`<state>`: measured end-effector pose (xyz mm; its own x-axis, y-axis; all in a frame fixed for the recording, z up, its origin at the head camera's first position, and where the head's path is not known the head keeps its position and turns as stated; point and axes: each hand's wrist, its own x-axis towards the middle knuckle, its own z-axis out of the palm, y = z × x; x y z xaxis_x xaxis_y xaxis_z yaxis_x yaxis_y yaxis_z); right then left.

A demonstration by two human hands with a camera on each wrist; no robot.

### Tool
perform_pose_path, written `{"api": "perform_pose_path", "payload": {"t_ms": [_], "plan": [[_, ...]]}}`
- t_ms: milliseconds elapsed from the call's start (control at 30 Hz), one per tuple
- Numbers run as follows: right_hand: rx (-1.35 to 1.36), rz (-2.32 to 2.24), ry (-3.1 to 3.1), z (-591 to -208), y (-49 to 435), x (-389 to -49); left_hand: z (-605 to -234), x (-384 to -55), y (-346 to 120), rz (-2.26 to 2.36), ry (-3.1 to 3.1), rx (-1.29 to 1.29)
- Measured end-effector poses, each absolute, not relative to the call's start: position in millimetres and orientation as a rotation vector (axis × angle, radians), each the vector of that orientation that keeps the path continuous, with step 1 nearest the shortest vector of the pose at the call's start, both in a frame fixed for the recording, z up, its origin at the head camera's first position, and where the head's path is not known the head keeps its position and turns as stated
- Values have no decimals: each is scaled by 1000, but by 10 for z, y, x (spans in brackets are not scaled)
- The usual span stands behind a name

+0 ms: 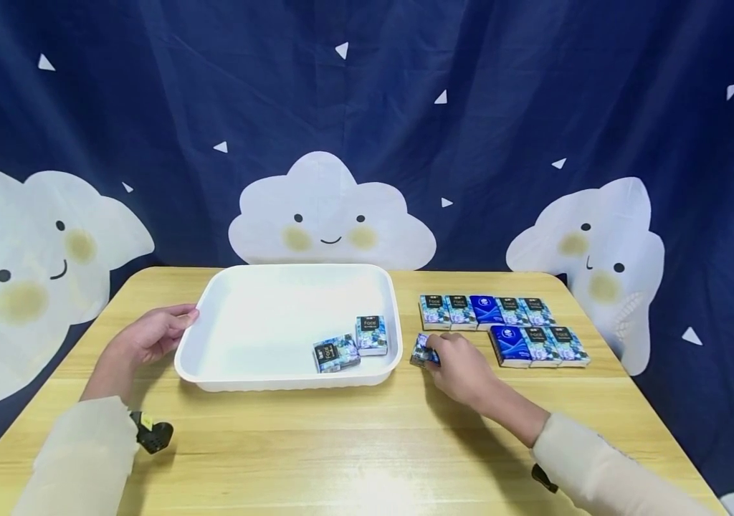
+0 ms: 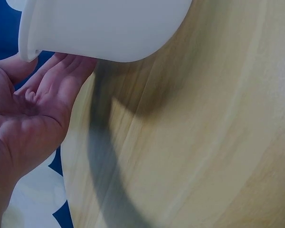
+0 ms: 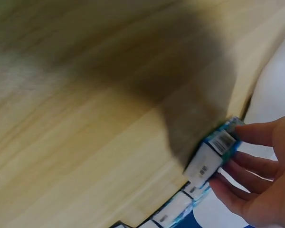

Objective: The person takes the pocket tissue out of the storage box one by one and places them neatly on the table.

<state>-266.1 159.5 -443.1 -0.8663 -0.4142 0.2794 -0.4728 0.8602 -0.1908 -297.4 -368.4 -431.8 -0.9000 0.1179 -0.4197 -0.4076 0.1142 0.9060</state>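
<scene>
A white plastic tray [image 1: 277, 378] stands on the table. At its left end my left hand [image 1: 157, 333] grips the rim, thumb on top and fingers beneath; the left wrist view shows this palm [image 2: 38, 104] under the tray wall. Inside the tray, toward the right, lie two floral tissue packs, one upright [image 1: 371, 335] and one turned sideways [image 1: 336, 354]. Just right of the tray, my right hand [image 1: 464, 369] pinches another floral tissue pack [image 1: 423, 349]. In the right wrist view that tissue pack [image 3: 211, 154] shows its barcode end between thumb and fingers.
Two rows of tissue packs lie on the right of the table: a back row [image 1: 461, 313] and a front row [image 1: 542, 347], mixing floral and plain blue packs [image 1: 512, 344]. Behind the wooden table [image 1: 315, 444] hangs a blue cloud-print curtain [image 1: 341, 107].
</scene>
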Motion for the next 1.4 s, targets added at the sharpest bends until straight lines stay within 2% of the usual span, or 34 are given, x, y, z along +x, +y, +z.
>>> {"api": "perform_pose_path", "payload": {"t_ms": [400,600,967,1400], "plan": [[536,204,-2930,-4399,1429,-2767,-4322,-2977,-3676,1843,2021,-270],[569,45,-2840,-4474,1362,-2780,-4315,-2981,-3672,1841,2026,-276],[659,233,-2873,-4348,1541,-2611,-4318,-2981,-3681,1828,2029,-257],[666,375,-2890,-4425,1824,-2565,-4336,-2975,-3677,1854,2026,-188]]}}
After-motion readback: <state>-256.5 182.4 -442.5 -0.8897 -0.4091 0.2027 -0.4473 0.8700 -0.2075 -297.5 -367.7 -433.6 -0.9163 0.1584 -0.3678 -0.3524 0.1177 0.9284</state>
